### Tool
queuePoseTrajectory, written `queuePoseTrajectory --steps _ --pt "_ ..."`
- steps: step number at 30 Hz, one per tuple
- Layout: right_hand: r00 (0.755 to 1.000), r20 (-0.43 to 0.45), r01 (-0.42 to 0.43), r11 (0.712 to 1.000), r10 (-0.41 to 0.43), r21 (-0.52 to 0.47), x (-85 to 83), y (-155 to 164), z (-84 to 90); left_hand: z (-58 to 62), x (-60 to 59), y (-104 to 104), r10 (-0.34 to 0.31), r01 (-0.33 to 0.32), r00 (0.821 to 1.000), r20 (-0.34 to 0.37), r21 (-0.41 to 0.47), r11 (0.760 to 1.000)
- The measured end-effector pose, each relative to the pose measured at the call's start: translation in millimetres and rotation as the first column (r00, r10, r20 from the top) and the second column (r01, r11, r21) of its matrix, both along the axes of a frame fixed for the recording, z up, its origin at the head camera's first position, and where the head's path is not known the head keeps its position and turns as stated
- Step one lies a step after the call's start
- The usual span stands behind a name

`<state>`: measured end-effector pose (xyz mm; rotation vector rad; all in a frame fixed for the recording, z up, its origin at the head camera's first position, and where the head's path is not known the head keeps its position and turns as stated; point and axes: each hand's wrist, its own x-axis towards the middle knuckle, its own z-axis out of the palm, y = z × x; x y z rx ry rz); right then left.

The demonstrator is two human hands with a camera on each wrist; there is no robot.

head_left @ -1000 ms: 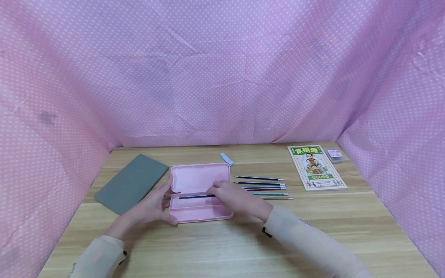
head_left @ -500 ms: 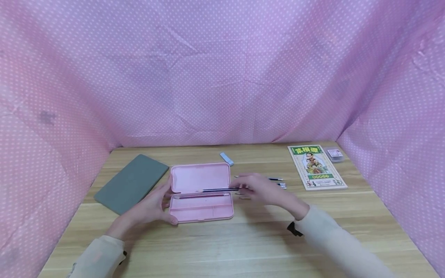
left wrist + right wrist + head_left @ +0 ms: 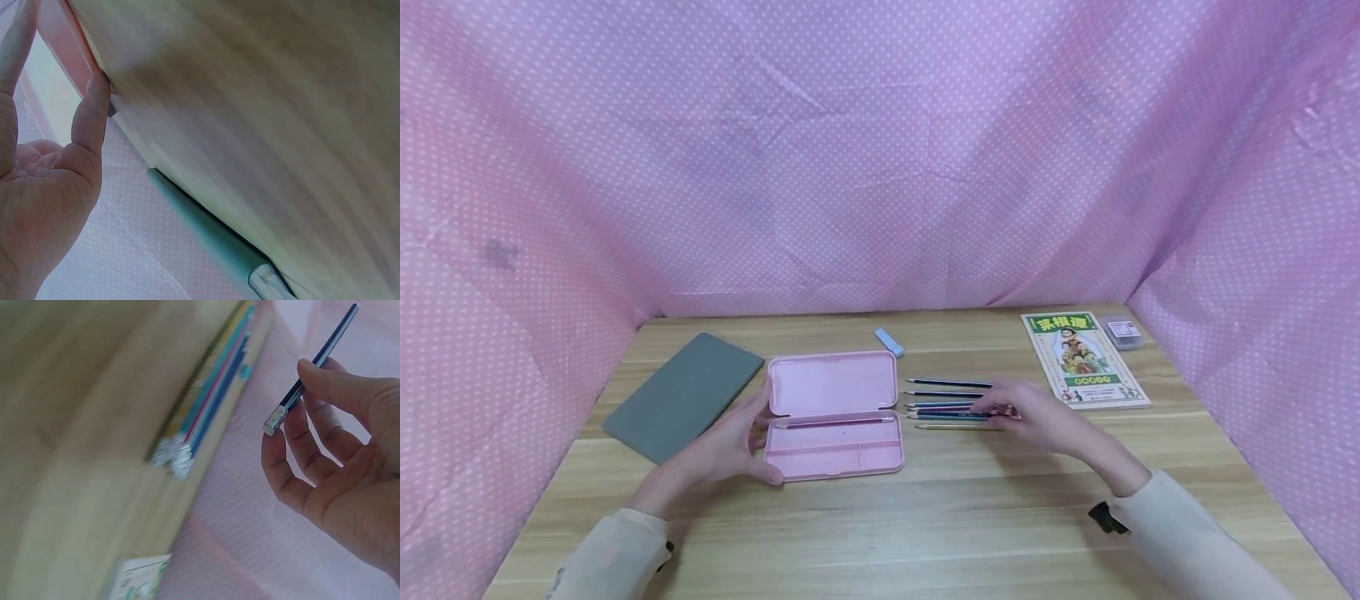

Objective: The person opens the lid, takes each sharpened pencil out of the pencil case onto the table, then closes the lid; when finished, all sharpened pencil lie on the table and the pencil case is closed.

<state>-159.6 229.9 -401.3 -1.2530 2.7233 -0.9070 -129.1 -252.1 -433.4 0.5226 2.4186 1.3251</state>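
Observation:
An open pink pencil case [image 3: 831, 460] lies mid-table, one dark red pencil [image 3: 835, 423] in its rear compartment. Against its left end rests my left hand [image 3: 730, 442], fingers extended and thumb at the front corner; the left wrist view shows a fingertip at the case's edge [image 3: 75, 47]. Thumb and fingers of my right hand [image 3: 1030, 414] pinch a dark blue striped pencil [image 3: 337, 331] near its white eraser end. That hand is over the right ends of several pencils [image 3: 943, 392] lying in a row right of the case, hiding their eraser ends in the head view.
A grey-green notebook [image 3: 685, 398] lies left of the case. Behind the case is a light blue eraser-like block [image 3: 889, 342]. At the back right lie an illustrated booklet [image 3: 1084, 362] and a small clear box [image 3: 1123, 335]. Pink dotted cloth [image 3: 880, 167] surrounds the table [image 3: 880, 542].
My right hand has lifted a dark pencil out of the case and carried it right, over the row of pencils. The dark red pencil stays inside. My left hand has not moved.

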Motion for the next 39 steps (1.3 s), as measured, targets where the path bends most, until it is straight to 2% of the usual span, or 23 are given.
queuePoseTrajectory --steps 5,16,39 --pt "0.998 -0.060 0.004 0.999 -0.001 0.047 3.2 11.6 -13.8 1.1 1.1 -0.1 0.004 -0.004 1.000 0.002 -0.010 1.000" --pt "0.995 -0.085 0.065 0.983 -0.051 0.174 5.2 16.5 -35.2 -3.1 -2.0 1.1 -0.004 0.004 1.000 -0.011 0.008 1.000" --pt "0.995 -0.055 0.096 0.969 -0.086 0.229 6.4 8.7 -36.2 -2.6 0.9 0.6 0.012 -0.012 1.000 0.006 0.004 1.000"
